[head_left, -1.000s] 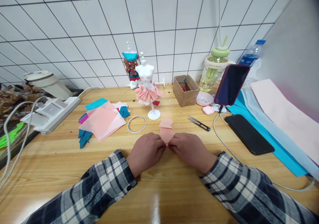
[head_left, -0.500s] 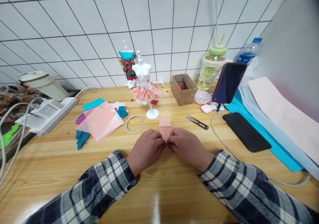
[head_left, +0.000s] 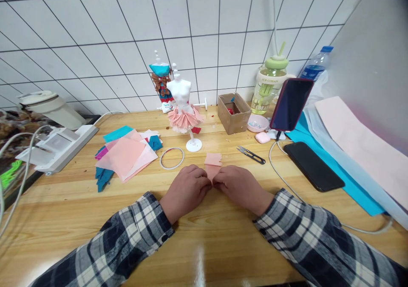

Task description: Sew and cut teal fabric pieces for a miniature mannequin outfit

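A narrow strip of peach crepe paper (head_left: 213,160) lies on the wooden table (head_left: 204,236), its ragged far end pointing away from me. My left hand (head_left: 188,189) pinches the near end from the left. From the right, my right hand (head_left: 239,187) pinches the same end, fingertips almost meeting the left ones. The fingers hide the pinched part. Beyond the hands stands a small white mannequin (head_left: 181,91) wearing a ruffled peach skirt (head_left: 185,119). A ring of white tape (head_left: 172,158) lies to the left, and thread snips (head_left: 251,154) to the right.
Peach, pink and blue paper sheets (head_left: 119,157) lie at the left. Behind are a second dressed mannequin (head_left: 161,80), a cardboard box (head_left: 234,119), a pink dish (head_left: 258,124) and a bottle (head_left: 270,85). A propped phone (head_left: 292,104), a flat phone (head_left: 314,166) and a cable sit right.
The view has shifted slightly. Both hands keep pinching the near end of the strip, and its far end now leans a little more to the right.
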Tool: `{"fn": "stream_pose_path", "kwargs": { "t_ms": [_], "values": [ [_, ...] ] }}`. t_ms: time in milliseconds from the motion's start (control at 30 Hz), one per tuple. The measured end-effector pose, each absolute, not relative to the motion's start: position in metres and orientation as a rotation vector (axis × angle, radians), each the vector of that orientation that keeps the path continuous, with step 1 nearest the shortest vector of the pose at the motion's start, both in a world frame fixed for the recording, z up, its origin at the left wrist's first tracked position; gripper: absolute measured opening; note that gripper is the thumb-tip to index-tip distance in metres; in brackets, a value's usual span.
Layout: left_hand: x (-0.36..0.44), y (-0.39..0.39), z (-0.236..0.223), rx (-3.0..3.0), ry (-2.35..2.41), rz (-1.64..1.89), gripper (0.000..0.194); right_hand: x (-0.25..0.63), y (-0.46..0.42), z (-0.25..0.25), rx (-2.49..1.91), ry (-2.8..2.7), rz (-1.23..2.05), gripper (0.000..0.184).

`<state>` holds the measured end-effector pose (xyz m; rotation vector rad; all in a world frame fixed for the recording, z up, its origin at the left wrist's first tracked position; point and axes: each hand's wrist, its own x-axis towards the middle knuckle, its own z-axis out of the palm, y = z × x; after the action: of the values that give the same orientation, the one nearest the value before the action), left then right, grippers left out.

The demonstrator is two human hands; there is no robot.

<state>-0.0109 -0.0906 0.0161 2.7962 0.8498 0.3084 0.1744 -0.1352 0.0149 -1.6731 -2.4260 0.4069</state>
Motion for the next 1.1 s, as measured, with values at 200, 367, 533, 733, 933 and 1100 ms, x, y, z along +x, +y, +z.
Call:
{"fn": "stream_pose_path", "kwargs": {
  "t_ms": [200, 367, 533, 733, 933, 1100],
  "values": [
    [-0.0109, -0.0894, 0.0155, 2.793, 0.817, 0.270, 0.022, 0.1738, -0.1344, 0.0130, -1.689, -2.408, 0.408, 0.025],
    [-0.0078, -0.0902, 0.0140, 2.739, 0.928, 0.237, 0.025, 0.1725, -0.1339, 0.0094, -1.691, -2.394, 0.393, 0.024],
    [-0.0066, -0.0909, 0.0137, 2.768, 0.927, 0.218, 0.023, 0.1710, -0.1353, 0.0077, -1.682, -2.372, 0.296, 0.018],
    [-0.0071, -0.0904, 0.0135, 2.758, 0.854, 0.282, 0.021, 0.1725, -0.1358, 0.0095, -1.701, -2.368, 0.283, 0.017],
    [-0.0085, -0.0906, 0.0111, 2.698, 0.921, 0.264, 0.022, 0.1737, -0.1336, 0.0108, -1.636, -2.393, 0.306, 0.019],
    [-0.0080, -0.0907, 0.0127, 2.764, 0.888, 0.295, 0.024, 0.1750, -0.1338, 0.0095, -1.662, -2.389, 0.282, 0.018]
  ]
}}
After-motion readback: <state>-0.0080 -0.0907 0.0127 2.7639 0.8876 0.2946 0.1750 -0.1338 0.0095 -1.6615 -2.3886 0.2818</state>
